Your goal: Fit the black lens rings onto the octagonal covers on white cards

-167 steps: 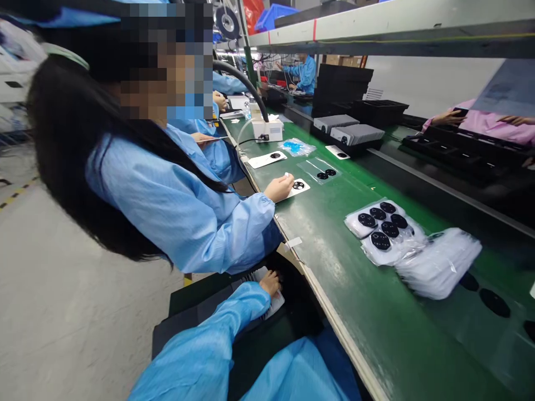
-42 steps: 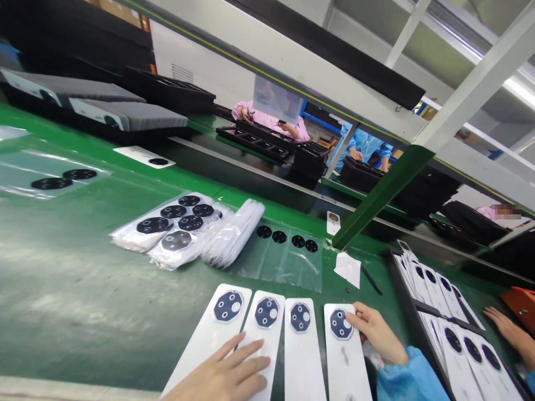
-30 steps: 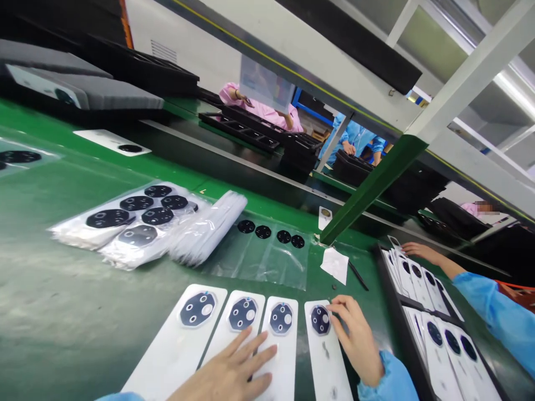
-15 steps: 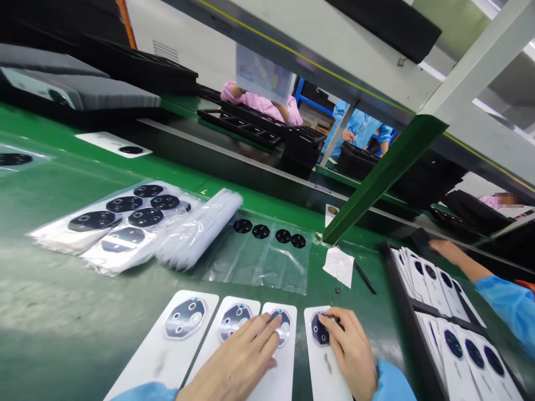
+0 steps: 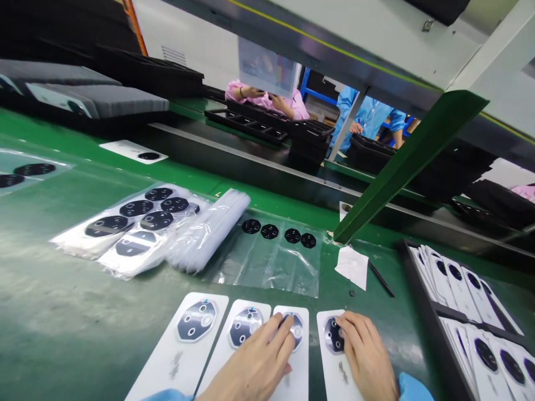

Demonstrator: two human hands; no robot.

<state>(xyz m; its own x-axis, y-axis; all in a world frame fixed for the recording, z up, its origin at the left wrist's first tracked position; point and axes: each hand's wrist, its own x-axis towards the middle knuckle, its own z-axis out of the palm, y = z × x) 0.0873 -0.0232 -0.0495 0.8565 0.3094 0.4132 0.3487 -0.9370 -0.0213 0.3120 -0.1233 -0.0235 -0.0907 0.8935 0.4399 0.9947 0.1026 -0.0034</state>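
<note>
Four white phone-back-like panels, each bearing a dark octagonal plate with round holes, lie side by side before me. My left hand (image 5: 259, 356) lies with fingers stretched over the third panel (image 5: 296, 367), its fingertips on that panel's shiny plate (image 5: 297, 332). Part of the second panel (image 5: 225, 356) is under the hand. My right hand (image 5: 365, 351) is at the fourth panel (image 5: 330, 365), fingers bent together at the right edge of its dark plate (image 5: 333, 334); anything pinched between them is hidden. The leftmost panel (image 5: 175, 345) is untouched.
Bagged black plates (image 5: 156, 220) and a roll of clear film (image 5: 209, 231) lie behind. A clear sheet (image 5: 267, 273) carries several plates. A paper scrap (image 5: 353, 267) and black stick (image 5: 381, 279) are near a green post (image 5: 409, 167). A black tray (image 5: 434, 334) of panels stands right.
The view has shifted, so things on the bench appear farther right. A co-worker's arm beside the right tray has left the view. Both my hands stay on the same panels.
</note>
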